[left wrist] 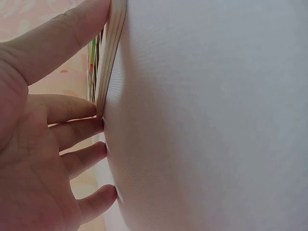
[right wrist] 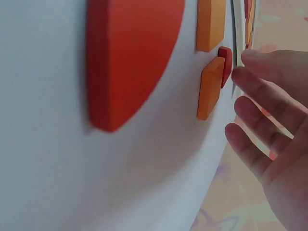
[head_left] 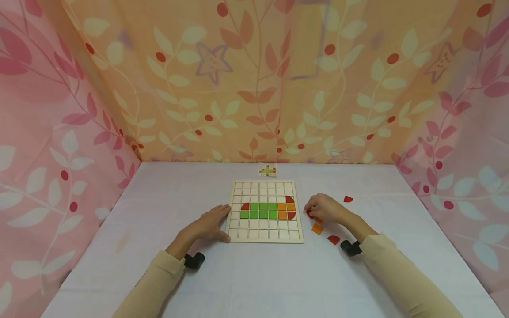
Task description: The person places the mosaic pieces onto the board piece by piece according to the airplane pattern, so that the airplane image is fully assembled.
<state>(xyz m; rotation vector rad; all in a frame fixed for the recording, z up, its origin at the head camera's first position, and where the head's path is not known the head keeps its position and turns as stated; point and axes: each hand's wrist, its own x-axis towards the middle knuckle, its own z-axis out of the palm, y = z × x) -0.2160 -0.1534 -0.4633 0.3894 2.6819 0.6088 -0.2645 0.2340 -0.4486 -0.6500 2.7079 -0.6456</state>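
Note:
A wooden grid board holds several green squares, several orange squares and 3 red quarter-circle pieces. My left hand rests at the board's left edge, fingers and thumb spread and touching it. In the left wrist view the thumb lies against the board's side. To the right of the board, my right hand hovers over a loose red quarter-circle and an orange square. Its fingers are loosely bent, with nothing seen between them in the right wrist view.
Another orange square and a red quarter-circle lie nearer me on the white tablecloth. A further red piece sits beyond the right hand. Behind the board is a small pattern card. Floral curtains enclose the table.

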